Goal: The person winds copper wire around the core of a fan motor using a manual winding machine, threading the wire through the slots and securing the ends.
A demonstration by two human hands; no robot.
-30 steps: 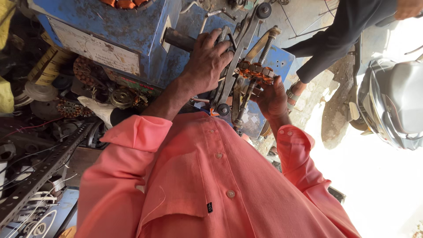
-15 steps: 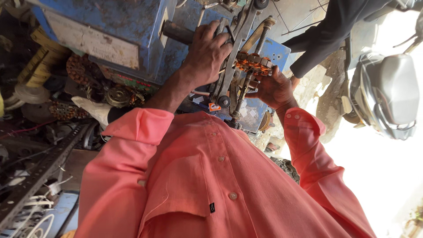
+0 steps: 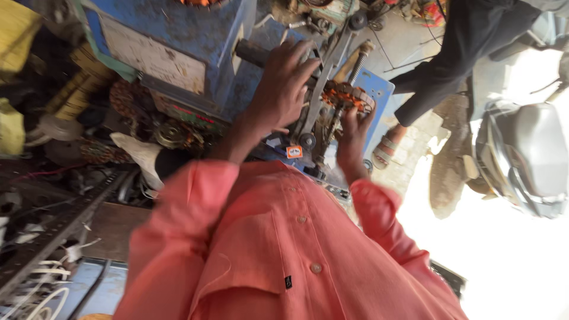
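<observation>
2 hands on the work. Left hand [image 3: 283, 89] lies spread over the dark cylindrical handle [image 3: 252, 53] that sticks out of the blue-painted metal machine body [image 3: 195, 35], fingers loosely curled over it, palm down. Right hand [image 3: 354, 133] is closed from below around the round wound stator with orange copper coils [image 3: 348, 96], which sits at the end of the grey metal lever linkage [image 3: 323, 77], just in front of the small blue panel [image 3: 379, 89].

Risks, as judged:
- Pinch. Left fingertips lie right beside the linkage arm; if the handle turns or the lever swings, they could be caught between the 2.
- Slip. The stator is held by fingertips only; a jerk of the linkage could twist it out of the grip, or scrape the coil wire against the threaded steel rod [image 3: 357, 62] just above.
- Sleeve. The loose salmon-pink shirt sleeve [image 3: 379, 207] hangs near the lower pivots and could snag.

Room:
- Left of the machine: crowded with a stack of brass-coloured wire spools [image 3: 80, 89] and scrap parts; no free path that way.
- Right: another person in dark trousers and sandals [image 3: 438, 77] stands near, with a parked grey scooter [image 3: 521, 154] beyond. Elbow swing on that side is limited.
- Toward the body: open, the clearest line for drawing back.
</observation>
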